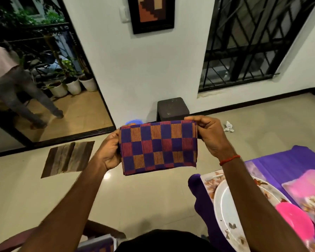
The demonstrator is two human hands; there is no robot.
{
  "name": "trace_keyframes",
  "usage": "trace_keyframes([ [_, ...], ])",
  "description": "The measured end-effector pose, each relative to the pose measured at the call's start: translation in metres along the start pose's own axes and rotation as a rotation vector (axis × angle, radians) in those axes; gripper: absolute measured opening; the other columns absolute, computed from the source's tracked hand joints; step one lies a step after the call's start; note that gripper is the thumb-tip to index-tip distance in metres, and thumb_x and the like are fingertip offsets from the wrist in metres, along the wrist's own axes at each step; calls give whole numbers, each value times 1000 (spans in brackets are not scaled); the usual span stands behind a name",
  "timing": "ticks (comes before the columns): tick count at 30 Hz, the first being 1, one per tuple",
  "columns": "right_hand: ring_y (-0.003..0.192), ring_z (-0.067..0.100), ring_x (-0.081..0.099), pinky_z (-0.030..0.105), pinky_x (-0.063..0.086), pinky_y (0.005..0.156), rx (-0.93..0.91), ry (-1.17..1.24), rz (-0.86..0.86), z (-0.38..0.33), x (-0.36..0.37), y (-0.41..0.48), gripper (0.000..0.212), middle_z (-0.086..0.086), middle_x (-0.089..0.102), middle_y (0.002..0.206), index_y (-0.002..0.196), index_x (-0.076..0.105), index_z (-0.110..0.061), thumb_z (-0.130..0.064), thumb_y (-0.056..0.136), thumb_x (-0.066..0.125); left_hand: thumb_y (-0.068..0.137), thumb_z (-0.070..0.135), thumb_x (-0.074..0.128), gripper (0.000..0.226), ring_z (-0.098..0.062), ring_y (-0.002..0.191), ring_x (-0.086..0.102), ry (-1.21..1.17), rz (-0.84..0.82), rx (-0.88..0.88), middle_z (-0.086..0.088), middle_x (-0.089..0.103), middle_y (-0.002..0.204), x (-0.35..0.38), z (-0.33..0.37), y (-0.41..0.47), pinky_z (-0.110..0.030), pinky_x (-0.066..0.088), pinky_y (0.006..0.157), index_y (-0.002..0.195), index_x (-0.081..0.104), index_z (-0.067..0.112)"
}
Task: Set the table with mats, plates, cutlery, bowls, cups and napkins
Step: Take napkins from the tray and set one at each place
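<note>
Setting partly done: a floral mat (210, 180), white plate (227, 206) and pink bowl (296, 222) lie on the purple-clothed table (289, 160), while left of it the left hand (110, 151) and right hand (210, 137) pinch the side edges of a folded checked napkin (158, 148), held aloft and not yet laid; no cups in view.

Both bare arms reach out in front, side by side. The left hand (110, 151) grips the left edge of a folded napkin (158, 148). The right hand (210, 135) is a little higher and pinches the top right corner with thumb and curled fingers. The hands are apart, with the napkin between them.
</note>
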State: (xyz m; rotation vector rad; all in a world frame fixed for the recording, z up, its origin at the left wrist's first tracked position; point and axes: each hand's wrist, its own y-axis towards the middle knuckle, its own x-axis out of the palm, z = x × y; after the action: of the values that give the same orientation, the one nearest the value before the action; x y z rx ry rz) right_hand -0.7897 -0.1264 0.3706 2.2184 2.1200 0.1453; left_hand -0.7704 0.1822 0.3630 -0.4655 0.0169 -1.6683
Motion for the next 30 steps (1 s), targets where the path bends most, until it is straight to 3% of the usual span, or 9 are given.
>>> trace_keyframes([
  [3, 98, 27, 73, 41, 63, 72, -86, -72, 47, 5, -28, 6, 19, 6, 76, 100, 106, 70, -17, -5, 97, 59, 106, 21, 47, 34, -15, 79, 73, -19, -33, 13, -1, 77, 96, 22, 0, 22, -35, 63, 64, 102, 81, 26],
  [7, 95, 28, 73, 32, 63, 69, -76, 17, 122, 9, -52, 9, 32, 8, 75, 94, 89, 74, -17, 8, 95, 54, 108, 20, 44, 30, -13, 75, 71, -6, -81, 11, -2, 74, 98, 45, -7, 47, -32, 61, 56, 115, 72, 26],
  [10, 89, 23, 73, 28, 61, 64, -47, 33, 165, 15, -69, 10, 29, -1, 74, 85, 83, 69, -12, 8, 96, 53, 109, 23, 38, 34, -19, 85, 68, -35, -144, -5, -6, 71, 102, 60, -13, 58, -34, 60, 58, 101, 72, 25],
  [13, 92, 22, 72, 29, 61, 65, 12, 19, 153, 23, -88, 12, 19, 1, 73, 90, 88, 66, -9, 0, 98, 53, 104, 37, 31, 45, -25, 96, 65, -98, -254, -63, -8, 65, 111, 67, -18, 70, -35, 57, 66, 93, 72, 21],
  [18, 85, 18, 73, 29, 61, 68, 71, 101, 147, 27, -104, 9, 21, 0, 74, 86, 89, 68, -9, 0, 98, 52, 82, 68, 66, 65, -26, 97, 67, -67, -499, -233, -10, 65, 123, 72, -29, 88, -37, 58, 72, 125, 67, 20],
  [21, 81, 17, 72, 27, 61, 69, 112, 106, 72, 27, -109, 8, 32, 1, 75, 85, 81, 75, -15, 4, 96, 54, 88, 63, 63, 84, -38, 125, 57, -107, -728, -431, -22, 44, 150, 78, -37, 98, -53, 51, 98, 156, 37, 21],
  [24, 77, 17, 72, 24, 59, 68, 143, 104, 28, 26, -110, 7, 33, 4, 75, 83, 80, 75, -12, 9, 94, 53, 101, 46, 51, 76, -42, 140, 42, -158, -877, -606, -25, 31, 160, 91, -52, 107, -57, 33, 113, 161, 20, 12],
  [26, 80, 18, 71, 27, 60, 74, 158, 70, 27, 25, -107, 9, 30, 5, 75, 86, 84, 74, -11, 7, 95, 53, 106, 33, 47, 64, -38, 137, 46, -114, -947, -647, -23, 37, 158, 107, -63, 110, -53, 34, 113, 160, 23, 9],
  [30, 81, 23, 71, 32, 59, 75, 223, -48, 71, 27, -106, 12, 18, 9, 77, 90, 103, 73, -12, -1, 95, 61, 78, 18, 86, 78, -34, 113, 65, 171, -987, -686, -22, 58, 138, 140, -75, 114, -49, 54, 95, 147, 50, 10],
])
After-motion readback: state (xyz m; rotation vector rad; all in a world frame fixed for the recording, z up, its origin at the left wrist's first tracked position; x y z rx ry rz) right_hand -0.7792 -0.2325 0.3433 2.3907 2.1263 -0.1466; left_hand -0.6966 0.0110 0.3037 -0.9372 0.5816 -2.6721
